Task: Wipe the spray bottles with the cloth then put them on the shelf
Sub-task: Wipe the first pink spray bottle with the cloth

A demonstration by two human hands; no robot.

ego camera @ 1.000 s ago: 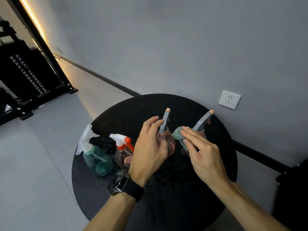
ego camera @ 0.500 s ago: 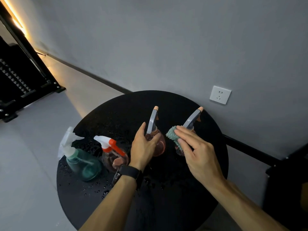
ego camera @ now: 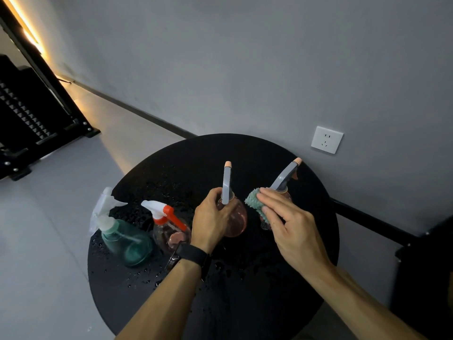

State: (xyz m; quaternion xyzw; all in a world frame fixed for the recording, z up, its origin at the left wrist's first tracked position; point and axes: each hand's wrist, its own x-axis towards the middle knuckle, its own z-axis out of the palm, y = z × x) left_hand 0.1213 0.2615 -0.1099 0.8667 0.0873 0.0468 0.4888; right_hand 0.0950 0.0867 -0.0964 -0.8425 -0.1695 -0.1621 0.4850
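- Holding and wiping are seen at the middle of the frame, on the round black desk (ego camera: 245,290), which is dotted with water drops.
- A pink bottle (ego camera: 235,220) with a grey sprayer is gripped by the left hand (ego camera: 210,219); the fingers are curled round its neck, just under the sprayer.
- A green bumpy cloth (ego camera: 255,203) is pressed by the right hand (ego camera: 291,229) onto a second pink bottle (ego camera: 285,179), just right of the first one. The fingers are laid nearly straight over the cloth, with the thumb hidden below.
- Most of the second bottle's body is hidden by the cloth and the hand, so only its grey sprayer is seen well.
- Two more bottles are stood at the lower left of the desk: a teal bottle (ego camera: 127,239) and a clear bottle with a red trigger (ego camera: 171,229). They are left apart from both hands, with the clear one just beside the left wrist.
- No shelf can be picked out for sure.
- The bottles are likely light, hard plastic, and they may be slippery from the water. A bottle is best taken by the thin neck, where fingers can be closed all the way round.
- The round bellies would be harder to hold when wet.
- The cloth is soft and can be bunched in one hand.
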